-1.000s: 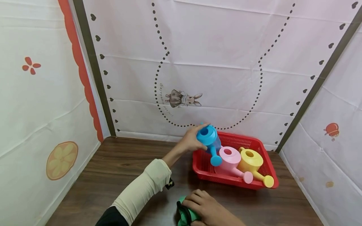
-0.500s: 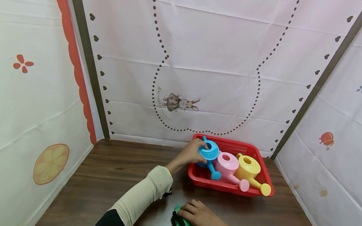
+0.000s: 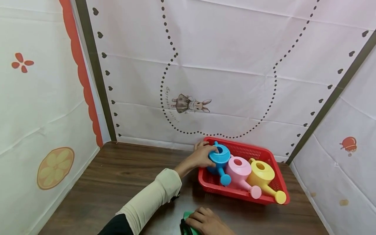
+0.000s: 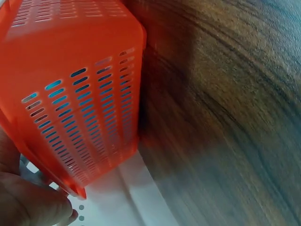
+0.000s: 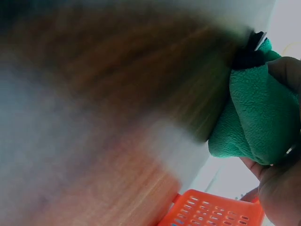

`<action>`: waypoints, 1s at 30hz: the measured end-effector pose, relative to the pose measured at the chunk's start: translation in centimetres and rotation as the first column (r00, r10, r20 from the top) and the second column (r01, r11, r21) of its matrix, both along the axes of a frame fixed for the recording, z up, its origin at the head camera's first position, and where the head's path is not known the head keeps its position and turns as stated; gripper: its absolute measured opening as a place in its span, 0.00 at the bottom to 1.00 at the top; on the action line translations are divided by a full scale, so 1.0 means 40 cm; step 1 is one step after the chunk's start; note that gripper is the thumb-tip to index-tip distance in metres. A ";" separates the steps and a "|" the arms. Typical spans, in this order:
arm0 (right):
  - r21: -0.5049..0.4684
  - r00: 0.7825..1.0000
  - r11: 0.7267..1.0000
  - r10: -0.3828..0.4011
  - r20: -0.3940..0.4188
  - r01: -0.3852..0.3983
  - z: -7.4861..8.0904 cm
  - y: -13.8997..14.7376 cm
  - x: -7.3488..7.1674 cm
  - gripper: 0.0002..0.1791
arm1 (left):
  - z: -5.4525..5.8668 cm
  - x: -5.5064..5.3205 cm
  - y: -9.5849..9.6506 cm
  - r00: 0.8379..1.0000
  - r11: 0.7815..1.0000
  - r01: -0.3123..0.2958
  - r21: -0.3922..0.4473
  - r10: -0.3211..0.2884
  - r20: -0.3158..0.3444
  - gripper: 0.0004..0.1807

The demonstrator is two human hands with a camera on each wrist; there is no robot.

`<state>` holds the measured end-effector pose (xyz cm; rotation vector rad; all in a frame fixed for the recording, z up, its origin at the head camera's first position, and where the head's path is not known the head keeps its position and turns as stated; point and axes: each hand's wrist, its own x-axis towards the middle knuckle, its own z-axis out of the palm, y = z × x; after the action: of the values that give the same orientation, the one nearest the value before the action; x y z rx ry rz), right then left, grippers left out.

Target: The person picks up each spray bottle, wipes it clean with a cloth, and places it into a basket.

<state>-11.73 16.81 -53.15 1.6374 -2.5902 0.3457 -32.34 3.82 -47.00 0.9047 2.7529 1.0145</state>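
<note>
A blue watering can (image 3: 220,156) sits upright at the left end of a red plastic basket (image 3: 252,150). My left hand (image 3: 201,157) holds it at the top, one finger by the filling hole and the thumb against its side. Other fingers lie at the basket's left rim, and in the left wrist view fingertips (image 4: 33,200) show beside the perforated red wall. Nearer to me, my right hand (image 3: 208,222) grips a green cloth (image 3: 188,216), folded with a black band round it. The right wrist view shows this fuzzy bundle (image 5: 263,115) between thumb and fingers.
Right of the blue can stand a pink watering can (image 3: 238,167) and a yellow watering can (image 3: 260,171), their spouts over the basket's front rim. The basket rests on a brown wooden table (image 3: 123,176), against a printed white sheet (image 3: 235,91) behind.
My left hand has lowered the blue watering can into the basket's left end. Some of its fingers have since spread out to the rim. The right hand still holds the green cloth.
</note>
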 end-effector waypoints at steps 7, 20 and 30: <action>0.020 0.996 0.999 -0.029 0.082 0.028 0.005 0.005 0.002 0.29 | -0.018 -0.008 0.008 0.999 0.998 0.038 -0.047 -0.039 -0.019 0.27; 0.118 0.996 0.992 -0.059 0.066 0.051 0.030 0.011 -0.004 0.34 | -0.002 0.003 -0.037 0.996 0.996 0.064 0.064 -0.059 -0.067 0.43; 0.296 0.947 0.943 -0.223 0.232 0.150 0.122 0.042 -0.010 0.43 | 0.072 0.021 -0.153 0.967 0.997 -0.054 0.050 0.065 -0.246 0.43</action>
<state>-12.11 18.49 -48.27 1.4835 -3.0898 0.2114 -31.50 -2.32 -44.12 1.0260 2.9897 1.0396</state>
